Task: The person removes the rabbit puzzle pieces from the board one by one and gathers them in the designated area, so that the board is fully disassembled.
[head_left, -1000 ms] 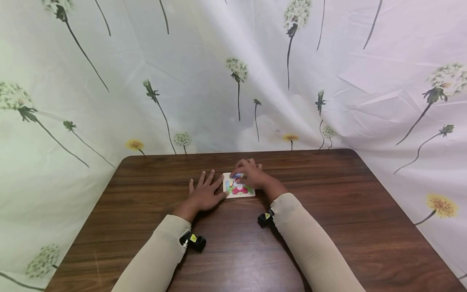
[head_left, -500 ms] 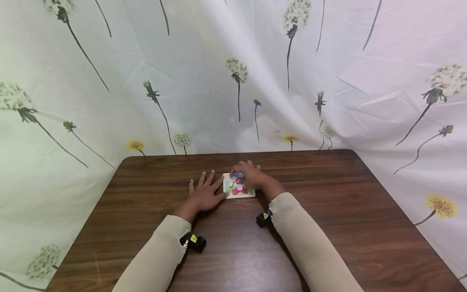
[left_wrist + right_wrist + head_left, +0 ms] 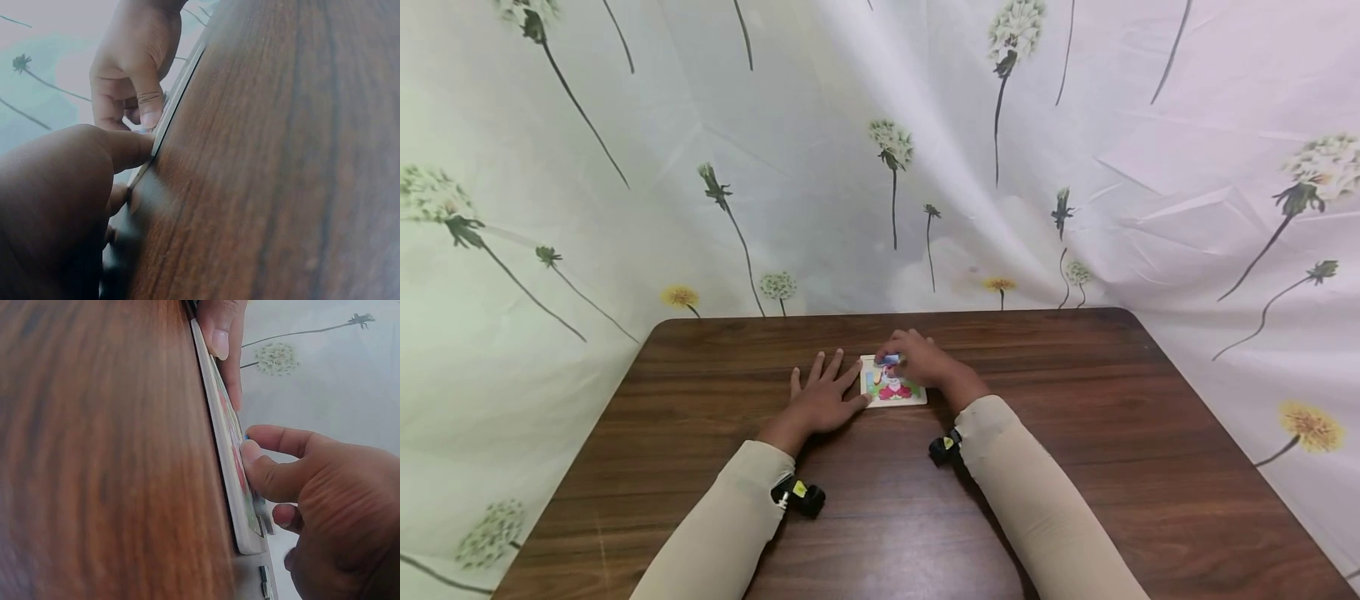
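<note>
A small pale-framed picture puzzle [image 3: 893, 392] with a colourful cartoon figure lies flat on the table. My left hand [image 3: 820, 403] rests beside it with fingers spread, its thumb and index finger touching the puzzle's left edge. Over the upper part of the puzzle, my right hand [image 3: 922, 363] pinches a small blue puzzle piece [image 3: 890, 360] between thumb and index finger. In the right wrist view, only a sliver of blue shows at the fingertips of the right hand [image 3: 331, 481]. The right hand covers the puzzle's upper right corner in the head view.
The brown wooden table [image 3: 880, 517] extends around both arms. Behind it hangs a pale curtain [image 3: 820, 167] printed with dandelions. Black wrist cameras sit on both cuffs, the left camera [image 3: 801, 497] and the right camera [image 3: 945, 447].
The fingers of my right hand have shifted slightly over the puzzle's top, and the blue piece between them has tilted a little. The left hand stays in place.
</note>
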{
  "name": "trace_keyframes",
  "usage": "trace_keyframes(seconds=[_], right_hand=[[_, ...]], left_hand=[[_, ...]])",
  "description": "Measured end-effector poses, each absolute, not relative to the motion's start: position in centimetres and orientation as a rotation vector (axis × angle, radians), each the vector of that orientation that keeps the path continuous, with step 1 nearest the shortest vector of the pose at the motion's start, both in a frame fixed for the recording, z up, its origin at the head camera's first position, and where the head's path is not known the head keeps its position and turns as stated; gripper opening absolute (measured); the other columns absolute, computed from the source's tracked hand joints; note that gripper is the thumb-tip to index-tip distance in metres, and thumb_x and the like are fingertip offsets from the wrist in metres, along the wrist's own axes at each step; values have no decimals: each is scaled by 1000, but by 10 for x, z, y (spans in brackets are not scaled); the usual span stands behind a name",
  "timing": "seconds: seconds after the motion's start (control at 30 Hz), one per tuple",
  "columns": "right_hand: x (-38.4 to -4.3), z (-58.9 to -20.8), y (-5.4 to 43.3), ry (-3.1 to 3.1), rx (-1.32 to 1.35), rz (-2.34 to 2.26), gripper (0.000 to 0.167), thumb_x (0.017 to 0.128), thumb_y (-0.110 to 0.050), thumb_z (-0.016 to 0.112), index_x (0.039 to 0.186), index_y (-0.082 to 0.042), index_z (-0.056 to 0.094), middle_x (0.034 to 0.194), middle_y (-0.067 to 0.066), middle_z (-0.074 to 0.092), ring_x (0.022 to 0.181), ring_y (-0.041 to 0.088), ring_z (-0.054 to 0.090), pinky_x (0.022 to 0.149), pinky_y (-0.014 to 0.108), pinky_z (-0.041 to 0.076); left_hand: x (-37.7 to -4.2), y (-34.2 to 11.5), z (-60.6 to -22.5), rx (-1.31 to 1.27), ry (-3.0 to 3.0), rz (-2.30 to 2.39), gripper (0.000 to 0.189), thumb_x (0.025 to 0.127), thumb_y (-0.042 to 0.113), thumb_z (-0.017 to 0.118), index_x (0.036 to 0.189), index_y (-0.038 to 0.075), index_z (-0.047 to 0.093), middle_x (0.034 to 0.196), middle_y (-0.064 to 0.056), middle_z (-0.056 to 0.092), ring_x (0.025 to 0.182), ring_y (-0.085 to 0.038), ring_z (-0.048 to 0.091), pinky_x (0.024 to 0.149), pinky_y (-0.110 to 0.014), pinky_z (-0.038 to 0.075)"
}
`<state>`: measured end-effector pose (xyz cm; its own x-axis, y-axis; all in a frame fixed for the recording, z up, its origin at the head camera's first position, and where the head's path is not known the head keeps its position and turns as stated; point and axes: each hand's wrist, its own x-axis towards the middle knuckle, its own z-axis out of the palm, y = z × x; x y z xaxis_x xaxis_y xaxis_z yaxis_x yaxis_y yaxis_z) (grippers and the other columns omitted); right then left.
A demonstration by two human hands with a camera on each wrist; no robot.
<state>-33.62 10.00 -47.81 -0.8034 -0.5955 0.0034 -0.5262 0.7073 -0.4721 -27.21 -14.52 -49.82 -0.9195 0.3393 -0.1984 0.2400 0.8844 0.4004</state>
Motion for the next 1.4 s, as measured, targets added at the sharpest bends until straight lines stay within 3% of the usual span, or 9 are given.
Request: trace_keyframes(seconds=[0.13, 0.27, 0.5, 0.73, 1.1, 1.4], right_hand=[[-338, -478, 100, 2754, -991, -705, 22, 107, -12, 71, 127, -18, 79, 125, 8, 63, 118, 28, 65, 106, 51, 54], [-338, -478, 100, 2767, -995, -700, 22, 107, -12, 72, 126, -19, 80, 122, 5, 63, 110, 21, 64, 99, 43, 56], [-335, -475, 101, 2762, -1032, -689, 25, 106, -6, 72, 126, -17, 80, 120, 7, 63, 108, 21, 64, 97, 40, 57], [-333, -469, 104, 2755, -1096, -684, 35, 105, 8, 63, 128, -12, 80, 119, 9, 62, 108, 22, 64, 96, 38, 58], [-333, -467, 105, 2738, -1124, -665, 48, 102, 17, 55, 132, -10, 80, 122, 9, 63, 111, 23, 65, 98, 38, 59], [-331, -464, 115, 2695, -1105, -925, 39, 102, 15, 60, 128, -5, 81, 126, 12, 71, 115, 26, 67, 99, 42, 59]], left_hand=[[-272, -145, -497, 436, 2791, 553, 80, 110, 71, 42, 177, 35, 16, 187, -5, -4, 172, -41, -12, 128, -79, -12], [-273, -145, -497, 436, 2791, 557, 80, 110, 71, 41, 176, 35, 17, 187, -5, -4, 172, -41, -12, 128, -79, -12], [-271, -145, -498, 440, 2790, 550, 79, 111, 69, 42, 177, 35, 17, 187, -6, -3, 172, -42, -11, 128, -79, -11], [-269, -144, -495, 441, 2802, 556, 80, 110, 70, 42, 177, 34, 18, 187, -8, -1, 172, -42, -10, 129, -78, -11], [-272, -144, -499, 436, 2794, 544, 79, 110, 70, 42, 176, 34, 17, 187, -6, -2, 172, -41, -11, 129, -79, -10], [-271, -144, -498, 434, 2802, 543, 79, 110, 69, 43, 176, 34, 18, 187, -6, -2, 172, -41, -10, 129, -79, -10]])
